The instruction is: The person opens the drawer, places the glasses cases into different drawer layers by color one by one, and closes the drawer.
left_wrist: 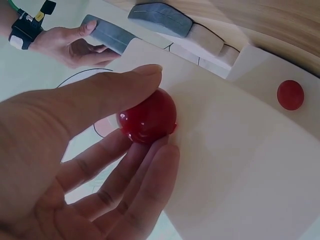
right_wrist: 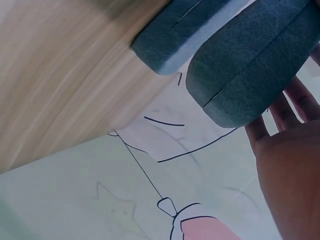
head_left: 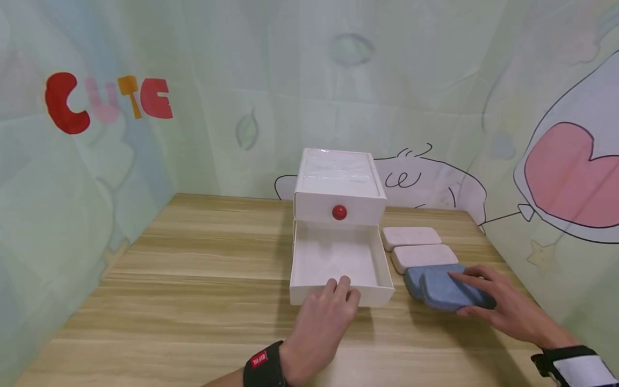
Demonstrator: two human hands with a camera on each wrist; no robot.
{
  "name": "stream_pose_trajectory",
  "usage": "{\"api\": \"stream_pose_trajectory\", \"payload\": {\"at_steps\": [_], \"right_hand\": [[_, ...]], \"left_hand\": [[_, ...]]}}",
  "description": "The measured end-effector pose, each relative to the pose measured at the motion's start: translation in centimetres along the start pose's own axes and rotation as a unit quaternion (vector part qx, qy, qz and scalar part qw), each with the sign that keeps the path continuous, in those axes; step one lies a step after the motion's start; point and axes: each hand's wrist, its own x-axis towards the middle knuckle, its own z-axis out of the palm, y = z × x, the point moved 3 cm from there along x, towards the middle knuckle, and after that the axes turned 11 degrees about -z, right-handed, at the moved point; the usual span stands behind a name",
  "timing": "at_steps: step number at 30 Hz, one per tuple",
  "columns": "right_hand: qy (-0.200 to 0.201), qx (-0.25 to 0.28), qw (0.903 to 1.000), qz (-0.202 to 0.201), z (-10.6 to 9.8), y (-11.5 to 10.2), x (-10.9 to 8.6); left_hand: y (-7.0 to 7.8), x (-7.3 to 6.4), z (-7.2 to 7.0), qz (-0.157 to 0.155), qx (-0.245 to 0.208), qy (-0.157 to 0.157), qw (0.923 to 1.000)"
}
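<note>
My left hand [head_left: 321,320] is at the front of the pulled-out lower drawer [head_left: 374,296] of a small white drawer box [head_left: 314,207]. In the left wrist view its thumb and fingers pinch that drawer's round red knob [left_wrist: 150,117]. To the right, my right hand [head_left: 510,306] grips a blue hard case [head_left: 450,293], like a glasses case, with thumb and fingers on opposite sides. The right wrist view shows this case apart from a second blue case [right_wrist: 167,40]. That second case lies beside two pale pink cases [head_left: 411,237], right of the drawer.
The upper drawer, with its own red knob [head_left: 339,212], is closed above the pulled-out one. Wood-grain table [head_left: 193,279] extends left and in front. A printed cloth [head_left: 232,70] hangs behind and along both sides.
</note>
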Motion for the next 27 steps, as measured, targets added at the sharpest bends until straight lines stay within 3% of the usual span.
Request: {"api": "stream_pose_trajectory", "payload": {"at_steps": [27], "right_hand": [[0.055,-0.014,0.9975,-0.042,-1.4,-1.9,3.9]], "left_hand": [[0.1,-0.1,-0.1,0.003,0.012,-0.002,0.9999]]}}
